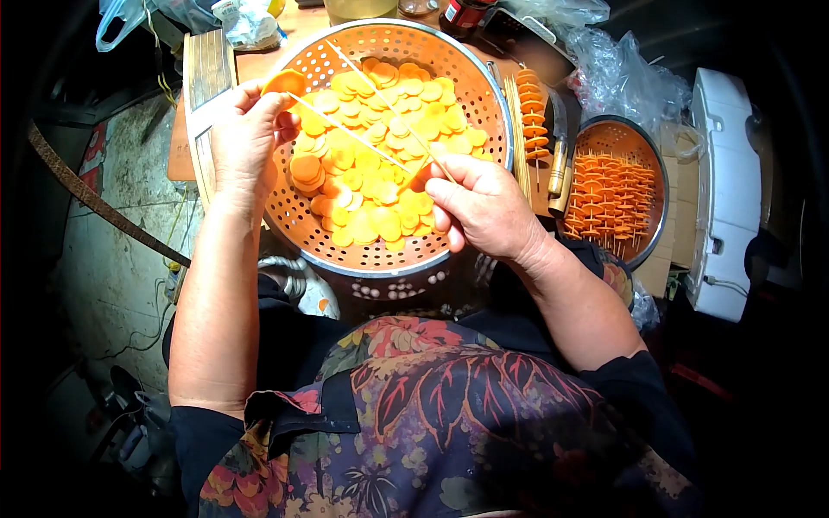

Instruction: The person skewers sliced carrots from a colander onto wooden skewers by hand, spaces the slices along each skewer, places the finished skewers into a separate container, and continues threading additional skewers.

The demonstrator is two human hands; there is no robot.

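Orange carrot slices (380,220) lie heaped in a large perforated metal colander (471,78). Over its left side, my left hand (246,129) pinches a carrot slice (285,82) between thumb and fingers; whether more than one is stacked there I cannot tell. My right hand (484,203) is closed on thin wooden skewers (371,82) above the colander's right part. Two of them show, spreading apart toward the upper left. One skewer's tip reaches close to the slice in my left hand; whether it pierces it is unclear.
Right of the colander lie a bundle of bare skewers (521,160), a skewer of spaced carrot slices (533,112) and a wooden-handled knife (560,173). A smaller bowl (658,224) holds several filled skewers. Plastic bags (626,73) and a white foam box (724,190) stand farther right.
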